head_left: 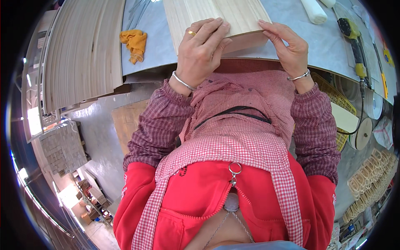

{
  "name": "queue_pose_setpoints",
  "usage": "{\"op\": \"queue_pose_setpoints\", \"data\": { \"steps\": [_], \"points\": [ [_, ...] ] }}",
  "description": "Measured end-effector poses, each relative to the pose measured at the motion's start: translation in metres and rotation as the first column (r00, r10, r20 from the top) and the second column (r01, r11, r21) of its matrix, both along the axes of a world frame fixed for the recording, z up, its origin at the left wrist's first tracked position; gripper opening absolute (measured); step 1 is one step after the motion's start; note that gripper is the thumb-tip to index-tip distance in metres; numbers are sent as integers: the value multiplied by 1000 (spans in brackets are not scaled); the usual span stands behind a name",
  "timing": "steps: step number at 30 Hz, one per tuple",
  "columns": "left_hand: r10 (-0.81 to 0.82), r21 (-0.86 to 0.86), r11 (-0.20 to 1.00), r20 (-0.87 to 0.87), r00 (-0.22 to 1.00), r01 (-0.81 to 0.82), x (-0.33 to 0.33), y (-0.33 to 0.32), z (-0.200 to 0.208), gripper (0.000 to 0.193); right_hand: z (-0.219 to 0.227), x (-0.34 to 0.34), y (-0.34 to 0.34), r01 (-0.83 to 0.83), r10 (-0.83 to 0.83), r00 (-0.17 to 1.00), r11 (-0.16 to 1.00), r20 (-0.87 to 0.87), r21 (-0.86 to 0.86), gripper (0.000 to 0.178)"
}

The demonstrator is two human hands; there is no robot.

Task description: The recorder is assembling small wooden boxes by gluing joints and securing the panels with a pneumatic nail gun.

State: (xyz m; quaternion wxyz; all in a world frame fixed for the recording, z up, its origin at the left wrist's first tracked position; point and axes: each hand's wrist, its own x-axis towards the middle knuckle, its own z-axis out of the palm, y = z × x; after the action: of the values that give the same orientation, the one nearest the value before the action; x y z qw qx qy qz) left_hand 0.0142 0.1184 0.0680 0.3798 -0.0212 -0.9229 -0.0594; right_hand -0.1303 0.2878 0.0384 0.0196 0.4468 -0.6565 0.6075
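Observation:
On the blue-grey tabletop point(160, 46) in front of me lies a pale wooden board point(237, 16), its near edge by my apron. Below that edge shows another pale wooden face point(246, 41), partly covered by my fingers. My left hand point(202, 52), with a gold ring, curls over the board's near left part, fingertips on top and thumb by the edge. At the near right corner, my right hand point(289, 46) pinches the board between fingertips and thumb. Whether the board is part of a box, I cannot tell.
A large stack of long wooden boards point(83, 50) stands at left, beside a crumpled orange-yellow cloth point(134, 43). At right lie a green-and-black hand tool point(352, 35) with a black hose and a white roll point(313, 11). A yellow crate point(333, 91) sits below the table.

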Motion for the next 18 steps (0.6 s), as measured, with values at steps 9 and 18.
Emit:
{"op": "queue_pose_setpoints", "data": {
  "steps": [9, 18],
  "points": [
    [26, 0, 1000, -23, 999, -26, -1, 1, -2, 33, 2, -1, -2, -5, 5, 1000, 1000, 2, 15, 29],
    [10, -10, 1000, 3, 1000, -10, 8, -7, -1, 34, 7, -8, -5, -101, 95, 978, 995, 185, 22, 25]
  ]
}}
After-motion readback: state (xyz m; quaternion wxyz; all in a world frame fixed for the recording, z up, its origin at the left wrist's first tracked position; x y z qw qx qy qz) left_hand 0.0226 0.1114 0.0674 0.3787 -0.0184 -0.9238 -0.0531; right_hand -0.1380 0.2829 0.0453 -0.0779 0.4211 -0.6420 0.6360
